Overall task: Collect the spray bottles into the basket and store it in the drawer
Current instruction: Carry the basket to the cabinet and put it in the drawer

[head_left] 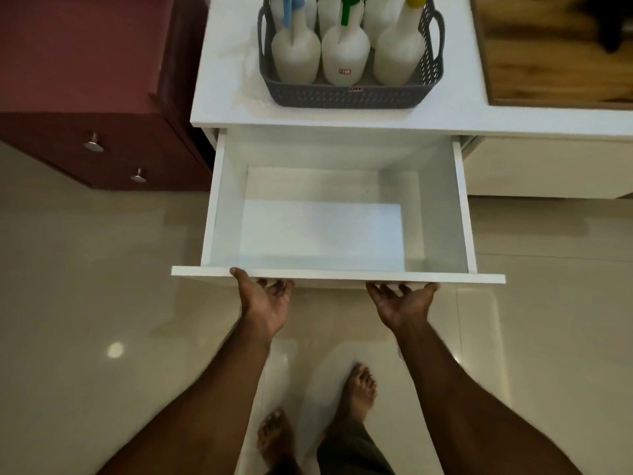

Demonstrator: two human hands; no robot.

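Observation:
A grey perforated basket (pixel 346 96) stands on the white counter (pixel 226 80) and holds several white spray bottles (pixel 345 58) with blue, green and yellow heads. Below it, the white drawer (pixel 337 274) is pulled far out and its inside is bare. My left hand (pixel 263 303) is palm-up under the left part of the drawer's front panel, thumb on the top edge, fingers curled beneath. My right hand (pixel 400 305) is palm-up under the panel's right part, fingers hooked on its lower edge.
A dark red cabinet (pixel 102 142) with two metal knobs stands at the left. A wooden surface (pixel 555 63) lies at the upper right beside the counter. My bare feet (pixel 359 389) stand on the glossy tiled floor below the drawer.

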